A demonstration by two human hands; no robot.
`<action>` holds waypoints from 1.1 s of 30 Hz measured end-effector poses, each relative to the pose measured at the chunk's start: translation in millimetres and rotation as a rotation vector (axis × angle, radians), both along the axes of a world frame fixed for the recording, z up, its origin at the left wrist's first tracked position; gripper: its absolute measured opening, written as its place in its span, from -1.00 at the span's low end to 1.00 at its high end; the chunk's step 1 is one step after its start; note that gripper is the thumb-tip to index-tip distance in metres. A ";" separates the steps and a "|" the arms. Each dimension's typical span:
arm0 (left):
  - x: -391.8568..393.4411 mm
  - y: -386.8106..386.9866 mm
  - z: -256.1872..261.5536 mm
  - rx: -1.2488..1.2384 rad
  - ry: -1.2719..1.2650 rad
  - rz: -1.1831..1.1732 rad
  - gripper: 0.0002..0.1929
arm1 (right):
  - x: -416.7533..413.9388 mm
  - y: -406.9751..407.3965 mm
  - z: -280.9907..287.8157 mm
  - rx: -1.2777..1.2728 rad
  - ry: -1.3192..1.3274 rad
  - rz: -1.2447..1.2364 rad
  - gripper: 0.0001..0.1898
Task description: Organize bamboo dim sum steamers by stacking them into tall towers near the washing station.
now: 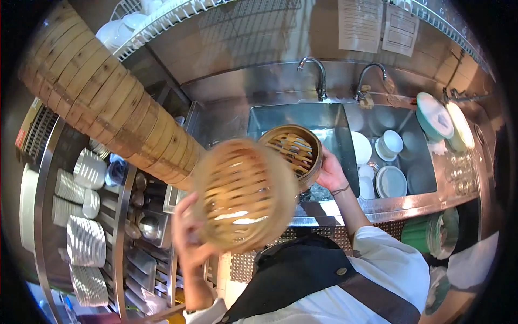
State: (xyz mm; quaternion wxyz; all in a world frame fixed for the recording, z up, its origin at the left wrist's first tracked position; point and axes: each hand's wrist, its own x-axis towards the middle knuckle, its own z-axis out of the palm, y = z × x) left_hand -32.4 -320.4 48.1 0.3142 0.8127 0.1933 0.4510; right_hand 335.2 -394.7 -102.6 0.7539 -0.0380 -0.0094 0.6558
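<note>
My left hand point(188, 235) grips a round bamboo steamer basket point(238, 194) by its rim, with the slatted face towards me; it is blurred. A second bamboo steamer basket point(291, 150) is in my right hand point(332, 170), over the front of the left sink basin point(299, 115). Slats show inside this one, and the first basket overlaps its lower left side. Close beyond my left hand, a tall stack of bamboo steamers point(121, 109) leans across the view's upper left. Some water is visible in the basin below the right-hand basket.
Two curved taps point(321, 79) rise behind the sinks. White dishes point(390, 182) lie in the right basin point(417, 162). Bowls point(435, 117) and glasses point(463, 178) stand at the right rim. To the left, a metal shelf point(119, 227) holds stacked plates point(85, 241). A wire rack point(162, 24) hangs above.
</note>
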 end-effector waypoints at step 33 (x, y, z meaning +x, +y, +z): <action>69.9 -3.5 -60.8 -0.215 -0.125 0.008 -0.47 | 100.0 -69.8 -3.4 -0.029 -0.276 -0.296 -0.57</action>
